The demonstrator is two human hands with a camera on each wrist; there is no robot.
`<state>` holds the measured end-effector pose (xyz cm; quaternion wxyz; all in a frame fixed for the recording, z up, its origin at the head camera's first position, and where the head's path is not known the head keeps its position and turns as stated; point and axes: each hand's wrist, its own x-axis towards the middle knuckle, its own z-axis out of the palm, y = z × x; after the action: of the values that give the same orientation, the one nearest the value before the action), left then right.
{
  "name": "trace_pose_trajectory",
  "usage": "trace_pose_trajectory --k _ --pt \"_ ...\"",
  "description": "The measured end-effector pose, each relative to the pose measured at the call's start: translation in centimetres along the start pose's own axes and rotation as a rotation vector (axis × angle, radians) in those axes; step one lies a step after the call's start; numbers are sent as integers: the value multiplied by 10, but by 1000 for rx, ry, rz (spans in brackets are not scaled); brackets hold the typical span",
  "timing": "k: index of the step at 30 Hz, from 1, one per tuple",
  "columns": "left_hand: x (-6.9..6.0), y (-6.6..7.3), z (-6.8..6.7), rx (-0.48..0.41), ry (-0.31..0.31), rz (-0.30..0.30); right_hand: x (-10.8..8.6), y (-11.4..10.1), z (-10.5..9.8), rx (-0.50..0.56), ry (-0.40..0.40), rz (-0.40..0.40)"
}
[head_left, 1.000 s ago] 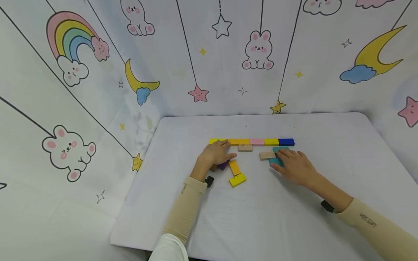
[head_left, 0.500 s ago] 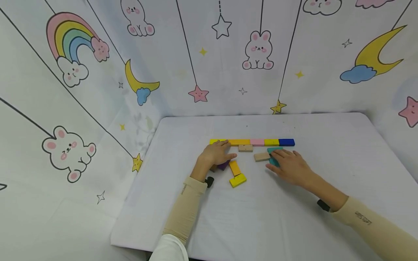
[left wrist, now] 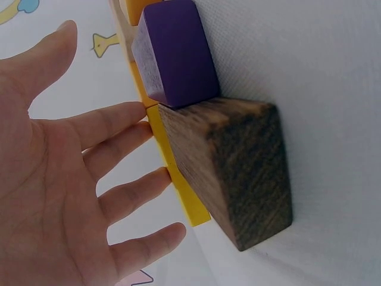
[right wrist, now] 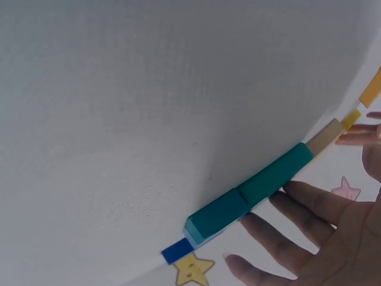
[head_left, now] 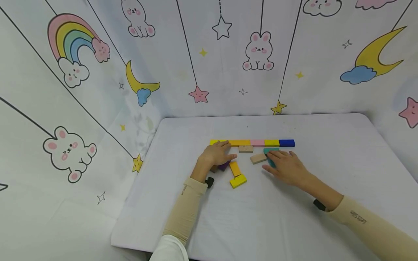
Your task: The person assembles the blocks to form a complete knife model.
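My left hand (head_left: 216, 153) is spread with straight fingers, its fingertips at the yellow block (left wrist: 176, 173) that ends a row of blocks on the left. Below that hand lie a purple block (left wrist: 178, 53) and a dark brown block (left wrist: 238, 173), mostly covered in the head view. My right hand (head_left: 289, 167) rests its extended fingers on two teal blocks (head_left: 271, 150), which the right wrist view shows end to end. A plain wooden block (head_left: 258, 158) lies slanted just left of the teal ones.
The row continues right with an orange block (head_left: 240, 143), a pink block (head_left: 257, 143), another yellow block (head_left: 271, 143) and a blue block (head_left: 287, 143). Another plain wooden block (head_left: 246, 149) lies in front. Nearer are a loose orange block (head_left: 234, 169) and yellow block (head_left: 238, 181).
My right hand has slid left, carrying the teal blocks along the table. The plain wooden block beside them has shifted left and turned slightly. My left hand stays in place.
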<state>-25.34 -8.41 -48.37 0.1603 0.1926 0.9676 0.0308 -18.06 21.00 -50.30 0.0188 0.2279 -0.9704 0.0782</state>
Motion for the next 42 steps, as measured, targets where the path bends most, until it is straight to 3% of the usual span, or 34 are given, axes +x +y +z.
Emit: trace_pose_trajectory --k 42 --pt "0 -1 0 7 1 2 23 -17 5 -34 -40 -19"
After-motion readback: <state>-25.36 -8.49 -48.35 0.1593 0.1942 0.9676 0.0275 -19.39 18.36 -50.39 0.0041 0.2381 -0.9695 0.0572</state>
